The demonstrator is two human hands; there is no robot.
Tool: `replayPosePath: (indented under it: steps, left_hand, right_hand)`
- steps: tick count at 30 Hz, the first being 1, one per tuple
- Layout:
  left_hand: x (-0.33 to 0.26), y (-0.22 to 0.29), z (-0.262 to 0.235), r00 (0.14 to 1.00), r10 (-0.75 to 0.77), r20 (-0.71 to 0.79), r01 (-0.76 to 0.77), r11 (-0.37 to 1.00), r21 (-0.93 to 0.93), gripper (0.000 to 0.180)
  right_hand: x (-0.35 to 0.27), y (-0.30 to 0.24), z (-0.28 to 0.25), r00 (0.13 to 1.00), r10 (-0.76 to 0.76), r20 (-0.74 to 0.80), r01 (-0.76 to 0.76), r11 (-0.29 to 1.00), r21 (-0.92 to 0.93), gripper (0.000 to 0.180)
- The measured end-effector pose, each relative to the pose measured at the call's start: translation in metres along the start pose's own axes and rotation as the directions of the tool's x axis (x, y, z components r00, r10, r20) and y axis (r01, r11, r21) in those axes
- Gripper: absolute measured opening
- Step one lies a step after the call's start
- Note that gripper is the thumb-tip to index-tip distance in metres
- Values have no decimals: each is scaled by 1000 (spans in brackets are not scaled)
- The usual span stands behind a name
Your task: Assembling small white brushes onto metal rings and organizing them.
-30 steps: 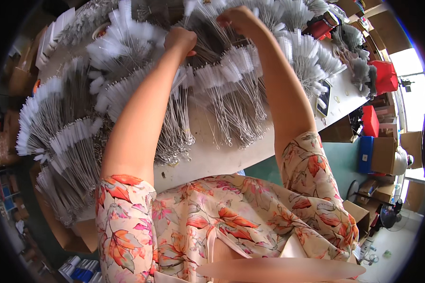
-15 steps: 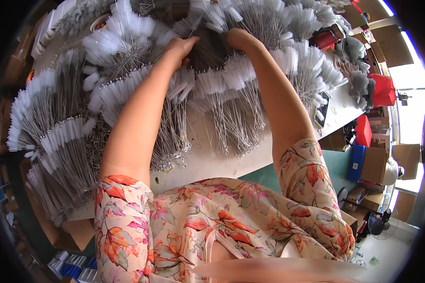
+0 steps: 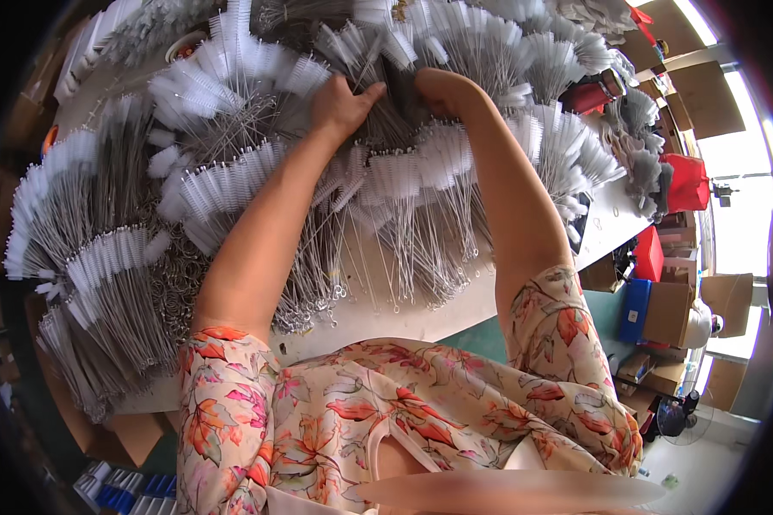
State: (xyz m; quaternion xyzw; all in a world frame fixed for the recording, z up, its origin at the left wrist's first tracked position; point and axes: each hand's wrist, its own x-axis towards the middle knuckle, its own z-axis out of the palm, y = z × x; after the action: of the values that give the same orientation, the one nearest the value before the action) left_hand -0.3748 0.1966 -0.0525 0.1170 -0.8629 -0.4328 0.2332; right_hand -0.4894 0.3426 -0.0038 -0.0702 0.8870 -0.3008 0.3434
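Observation:
Between my hands is a bundle of thin wire brushes [image 3: 388,124], its grey stems slanting up to white bristle heads. On its left side my left hand [image 3: 342,107] is closed around stems, with the thumb laid toward the middle and the other fingers partly hidden. Against the right side my right hand [image 3: 447,90] curls inward, its fingertips hidden among the stems. Just nearer to me, a row of white-bristled brushes [image 3: 395,176] lies with looped wire ends toward the table's front edge. Another fanned pile of brushes [image 3: 202,86] sits left of my left hand.
More brushes [image 3: 116,275] heap up at the table's left end. The white table [image 3: 404,322] shows along its near edge. Grey bundles [image 3: 648,116], a red bag [image 3: 685,182] and cardboard boxes [image 3: 666,313] are at the right. A fan [image 3: 674,416] stands lower right.
My left hand has shifted right and slightly nearer, and my right hand slightly nearer. Bristle heads now show above the bundle between them. The whole view has tilted a little.

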Motion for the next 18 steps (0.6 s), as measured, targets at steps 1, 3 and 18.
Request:
replayPosePath:
  steps: [1, 3, 18]
  left_hand:
    - [-1, 5, 1, 1000, -2, 1, 2, 1000, -2, 57]
    - [1, 17, 1, 997, 78, -4, -76, 981, 179, 56]
    - [24, 39, -14, 977, -110, 182, 113, 994, -2, 37]
  right_hand:
    - [5, 2, 1, 1000, 3, 0, -3, 1000, -1, 19]
    - [12, 0, 5, 997, -28, 77, 29, 1000, -10, 18]
    - [51, 33, -10, 772, -631, 75, 635, 769, -72, 17]
